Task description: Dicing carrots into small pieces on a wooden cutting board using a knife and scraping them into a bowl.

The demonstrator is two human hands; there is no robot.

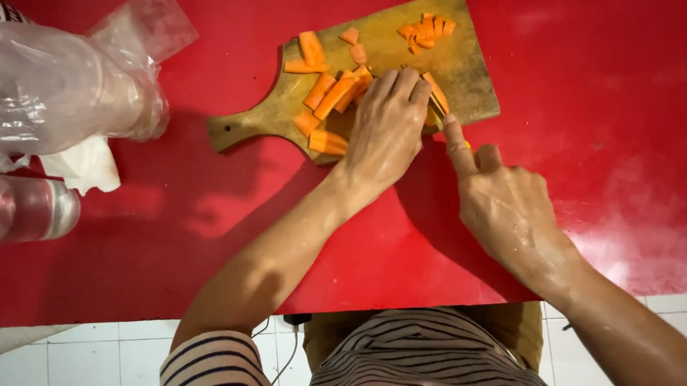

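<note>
Carrot sticks lie on the wooden cutting board on the red desk, most with their long axes running from lower left to upper right. The left hand presses down flat over them, fingers curled close to the cut line. The right hand is closed around what seems to be a knife, mostly hidden, forefinger stretched along it. Fingertips so near the edge could get nicked if a stick rolls. Smaller chunks sit at the board's far end.
</note>
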